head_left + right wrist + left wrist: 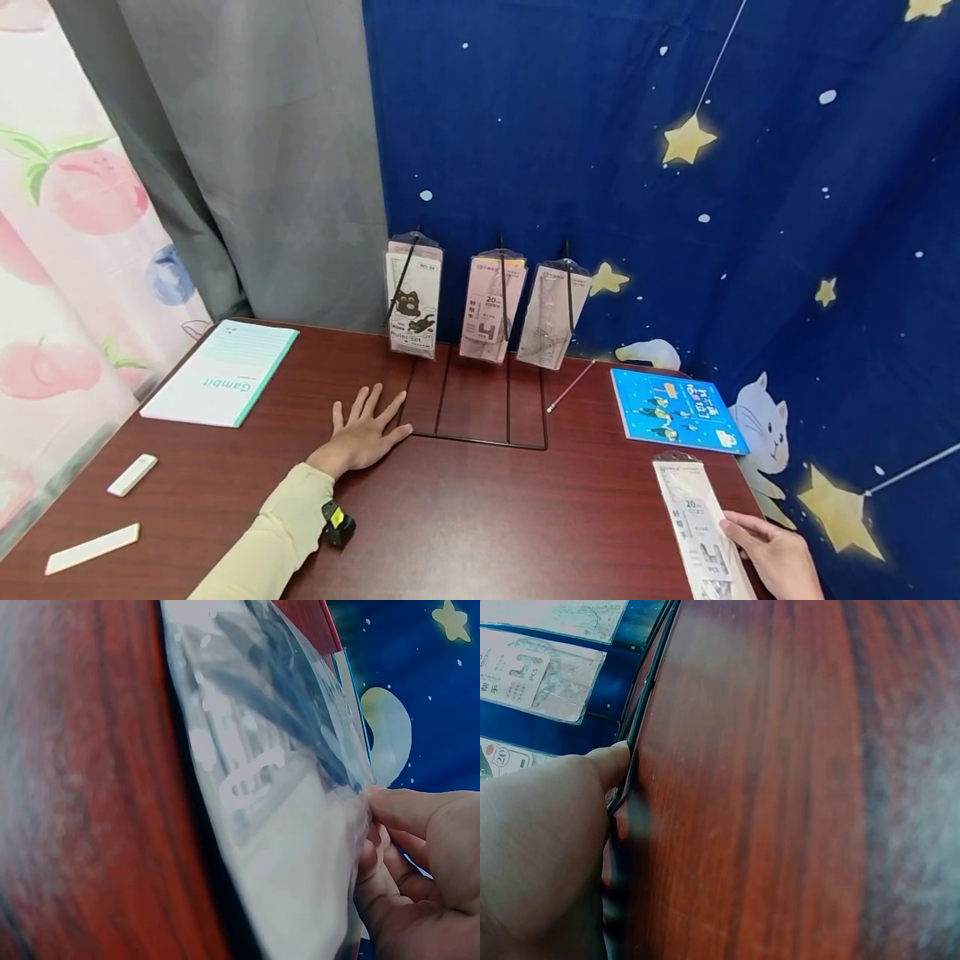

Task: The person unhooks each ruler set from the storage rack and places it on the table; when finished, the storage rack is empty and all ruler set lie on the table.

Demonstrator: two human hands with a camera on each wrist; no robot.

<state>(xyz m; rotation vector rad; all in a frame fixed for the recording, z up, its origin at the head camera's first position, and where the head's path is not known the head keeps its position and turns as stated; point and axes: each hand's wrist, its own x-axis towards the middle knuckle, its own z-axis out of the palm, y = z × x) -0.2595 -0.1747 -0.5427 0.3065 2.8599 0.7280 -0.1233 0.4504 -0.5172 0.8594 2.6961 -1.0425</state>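
At the lower right in the head view, my right hand (776, 554) pinches the right edge of a ruler set in a clear packet (693, 521), its front marked 20 and 4 PCS. The right wrist view has the thumb and fingers of that hand on the packet's shiny plastic (277, 825). My left hand (363, 437) lies with fingers spread on the table, fingertips right at the left side of a black wire rack (480, 442). From the rack's hooks hang a ruler set with black cats (408, 304), a pink ruler set (483, 321) and a pale one (547, 321).
A Gambit notebook (217, 375) lies at the left of the table (480, 517), with two white bars, one short (132, 475) and one longer (92, 548), nearer me. Right of the rack are a thin pink stick (572, 387) and a blue book (678, 410). Curtains stand behind.
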